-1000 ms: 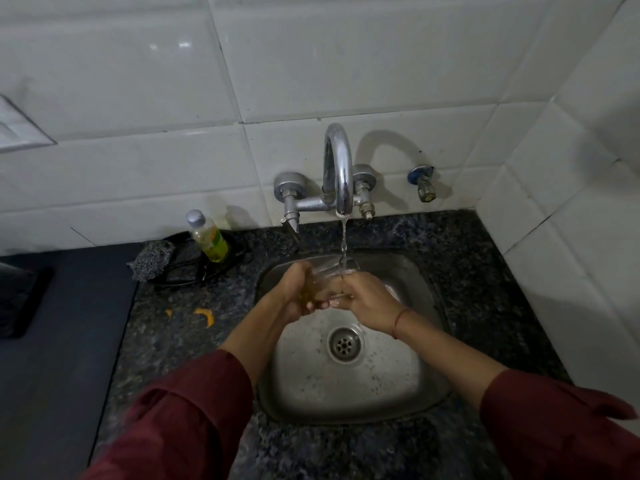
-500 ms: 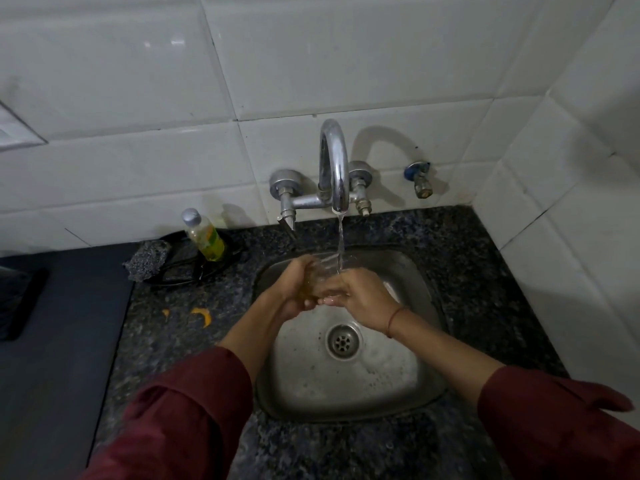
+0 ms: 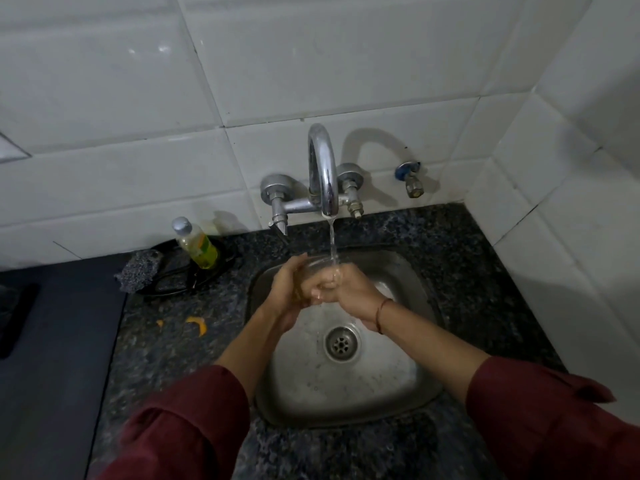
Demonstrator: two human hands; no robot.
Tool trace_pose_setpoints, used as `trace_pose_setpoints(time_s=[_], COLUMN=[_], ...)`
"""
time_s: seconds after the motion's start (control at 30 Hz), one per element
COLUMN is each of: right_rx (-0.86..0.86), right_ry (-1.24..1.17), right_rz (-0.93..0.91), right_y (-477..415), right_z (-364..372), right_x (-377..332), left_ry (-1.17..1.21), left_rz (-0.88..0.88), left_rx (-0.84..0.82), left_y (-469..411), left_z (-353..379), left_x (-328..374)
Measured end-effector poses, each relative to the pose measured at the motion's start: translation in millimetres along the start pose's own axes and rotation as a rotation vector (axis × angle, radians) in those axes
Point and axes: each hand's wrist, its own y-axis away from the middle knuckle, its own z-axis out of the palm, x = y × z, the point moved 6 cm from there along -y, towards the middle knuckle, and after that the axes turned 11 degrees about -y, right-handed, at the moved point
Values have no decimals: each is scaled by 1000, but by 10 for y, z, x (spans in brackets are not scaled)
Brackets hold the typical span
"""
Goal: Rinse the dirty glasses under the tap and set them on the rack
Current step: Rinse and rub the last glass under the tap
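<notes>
A: So, what's nearest?
B: A dark-red sleeve (image 3: pixel 180 427) on each arm at the bottom edge. Bare forearms reach out over a steel sink (image 3: pixel 346 389) set in a speckled dark desk (image 3: pixel 162 355).
A: And inside the sink?
B: A round drain (image 3: pixel 341 342) in the middle, with wet metal around it. Just past the drain, the hands meet.
A: Holding what?
B: One clear glass (image 3: pixel 317 263), held over the far half of the sink. The left hand (image 3: pixel 285 289) curls round its left side. The right hand (image 3: pixel 351 289) closes on its right side, fingers folded. A thin thread (image 3: pixel 381 315) circles the right wrist.
A: Is water running?
B: Yes, a thin stream (image 3: pixel 332 240) falls from the tap (image 3: pixel 323 168) onto the glass rim and the right knuckles.
A: Further off?
B: Left of the sink, orange peel (image 3: pixel 198 323) lies on the desk. Beyond it a grey scrubber (image 3: pixel 140 271) sits beside a yellow-green bottle (image 3: pixel 198 247) by the wall. Right of the tap, a small blue-capped valve (image 3: pixel 410 178) sticks out of the white tiles (image 3: pixel 346 57).
</notes>
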Motion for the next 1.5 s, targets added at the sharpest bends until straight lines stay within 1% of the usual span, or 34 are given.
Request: trace_pose_setpoints(time_s=[0.03,0.07,0.13,0.17,0.2,0.23,0.27,0.3,0.33,0.37,0.4,0.43,0.47,0.53,0.6,0.67,0.73,0.77,0.87,0.97,1.1,1.27,1.4,1.5], right_rx=[-6,-24,-165,-200,-190,-119,14,201,383,520,601,610,571,494,535,570,518,480,405,326,234,173,219,329], right_ry=[-91,-41,433,637,685,547,311,82,-48,-68,-31,-5,-27,-220,-385,-597,-823,-906,-1046,-1086,-1119,-1121,-1091,-1030], right_rz=[44,31,-32,-64,-93,-112,-125,-159,-208,-232,-220,-180,-133,-51,43,227,422,479,518,521,519,546,552,543], right_y=[14,-2,11,14,9,30,55,92,147,203,217,197,154,85,67,87,123,143,187,211,204,148,131,130], right_z=[7,-2,58,61,41,15,-43,-137,-227,-278,-304,-292,-260,-206,-250,-276,-244,-224,-174,-119,-65,-24,0,-37], right_x=[17,-13,-112,-121,-111,-119,-116,-100,-81,-44,18,68,115,183,323,557,771,833,885,857,832,857,819,793], left_ry=[-4,16,49,58,69,63,65,58,40,14,-12,-47,-72,-98,-82,-73,-134,-156,-120,18,117,87,36,-87], left_rz=[52,79,50,16,-9,-25,-29,-23,-12,0,11,19,29,51,69,114,162,189,229,225,267,309,290,307], left_rx=[34,38,-19,-33,-18,33,88,137,169,194,202,197,182,137,124,100,33,6,-8,-51,-100,-143,-124,-21], left_y=[-3,1,31,35,47,42,25,-1,-12,-23,-25,-17,9,44,50,44,58,62,77,80,103,117,119,90], left_z=[-7,-6,29,45,58,54,40,17,1,-21,-30,-19,10,74,110,134,210,249,328,425,467,497,437,384], left_x=[-2,-14,-54,-87,-113,-134,-136,-127,-110,-92,-79,-69,-52,-25,0,36,87,104,159,180,185,170,212,241])
